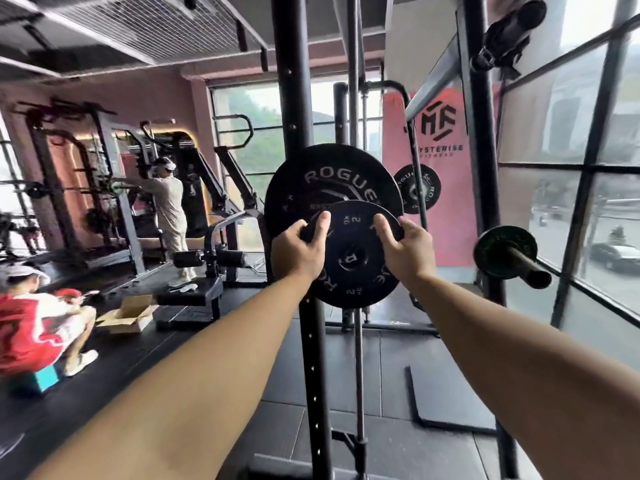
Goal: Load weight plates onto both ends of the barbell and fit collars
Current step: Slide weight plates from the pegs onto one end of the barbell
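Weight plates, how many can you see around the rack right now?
4: a small plate held in both hands, a larger plate right behind it, one by the pink banner, a green one right. Others may be hidden.

Marked "ROGUE" in raised white letters: large black plate (332, 181) at centre. Marked "2 KG", with partial "ROGUE": smaller plate (356, 258) in front. Printed with "MF" logo and partly legible "YSTERISE": pink banner (440, 140), far right. "ROGUE" lettering also on far plate (417, 188).
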